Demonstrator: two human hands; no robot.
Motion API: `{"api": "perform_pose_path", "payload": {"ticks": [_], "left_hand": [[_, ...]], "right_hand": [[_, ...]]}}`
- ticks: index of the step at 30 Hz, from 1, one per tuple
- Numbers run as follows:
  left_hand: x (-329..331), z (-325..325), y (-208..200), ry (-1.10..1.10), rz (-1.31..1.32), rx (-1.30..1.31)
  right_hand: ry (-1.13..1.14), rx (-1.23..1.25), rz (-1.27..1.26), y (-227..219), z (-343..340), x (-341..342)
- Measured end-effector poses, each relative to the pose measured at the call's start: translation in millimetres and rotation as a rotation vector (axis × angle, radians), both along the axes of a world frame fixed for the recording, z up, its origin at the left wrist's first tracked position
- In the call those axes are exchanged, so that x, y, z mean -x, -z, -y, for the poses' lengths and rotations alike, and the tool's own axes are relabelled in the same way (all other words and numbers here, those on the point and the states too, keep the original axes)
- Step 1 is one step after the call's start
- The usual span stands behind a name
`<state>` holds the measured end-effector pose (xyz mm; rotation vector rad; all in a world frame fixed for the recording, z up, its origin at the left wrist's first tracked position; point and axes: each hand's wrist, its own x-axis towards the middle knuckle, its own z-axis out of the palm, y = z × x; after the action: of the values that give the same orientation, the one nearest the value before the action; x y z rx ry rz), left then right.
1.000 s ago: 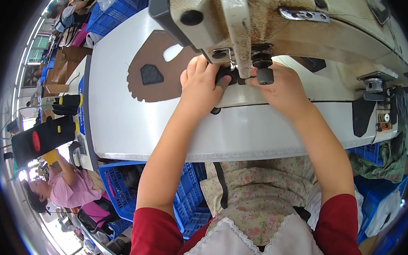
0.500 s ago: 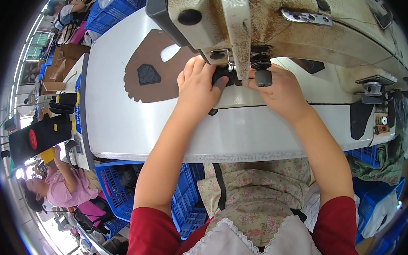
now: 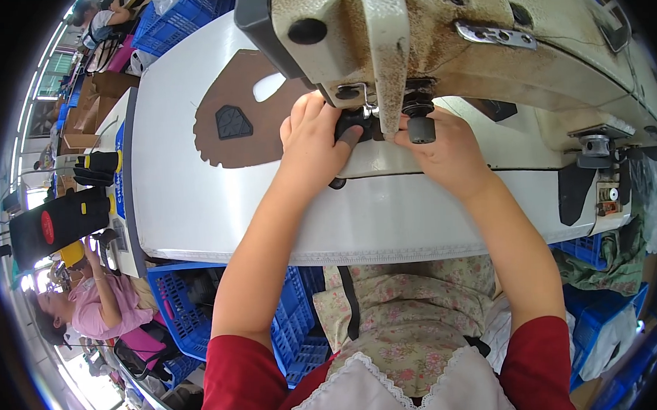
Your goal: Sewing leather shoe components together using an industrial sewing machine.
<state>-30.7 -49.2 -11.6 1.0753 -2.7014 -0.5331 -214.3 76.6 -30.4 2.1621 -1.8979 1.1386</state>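
Note:
Under the head of a sewing machine (image 3: 476, 52), both my hands work close to the needle area. My left hand (image 3: 310, 143) rests on the right part of a brown flat panel (image 3: 267, 145), its fingers laid down and its thumb apart. Its thumb tip lies against a dark piece (image 3: 352, 122) beside the presser foot. The panel has a notched edge, an oval cutout and a black faceted patch (image 3: 234, 122). My right hand (image 3: 449, 154) has its fingers bent in toward the foot from the other side. A dark knob and the machine hide its fingertips and whatever they pinch.
The white table (image 3: 197, 218) has a ruler strip along its near edge. A black piece (image 3: 496, 108) lies behind the machine's arm. Blue crates (image 3: 179, 307) stand below the table's left side. Beyond the table at left, a person in pink (image 3: 102, 306) sits by another machine.
The whole view has shifted slightly left. My hands and the brown panel keep nearly the same places under the machine.

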Motion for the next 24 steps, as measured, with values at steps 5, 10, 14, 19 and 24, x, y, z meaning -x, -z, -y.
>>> {"api": "perform_pose_path", "payload": {"ticks": [5,10,14,19,24], "left_hand": [[1.0,0.7,1.1,0.001,0.005,-0.018],[-1.2,3.2,8.6,0.015,-0.036,0.046],[1.7,2.9,7.2,0.018,-0.05,0.029],[1.4,1.2,7.1,0.006,-0.017,0.016],[2.0,1.2,6.9,0.007,-0.031,0.03]], "right_hand": [[-0.019,0.007,-0.009,-1.2,1.2,2.0],[-0.018,0.004,0.012,0.1,2.6,1.6],[-0.012,0.006,0.04,2.8,1.8,1.8],[-0.003,-0.021,0.024,0.9,0.8,2.1],[0.002,-0.021,0.075,-8.7,0.9,-0.8]]}}
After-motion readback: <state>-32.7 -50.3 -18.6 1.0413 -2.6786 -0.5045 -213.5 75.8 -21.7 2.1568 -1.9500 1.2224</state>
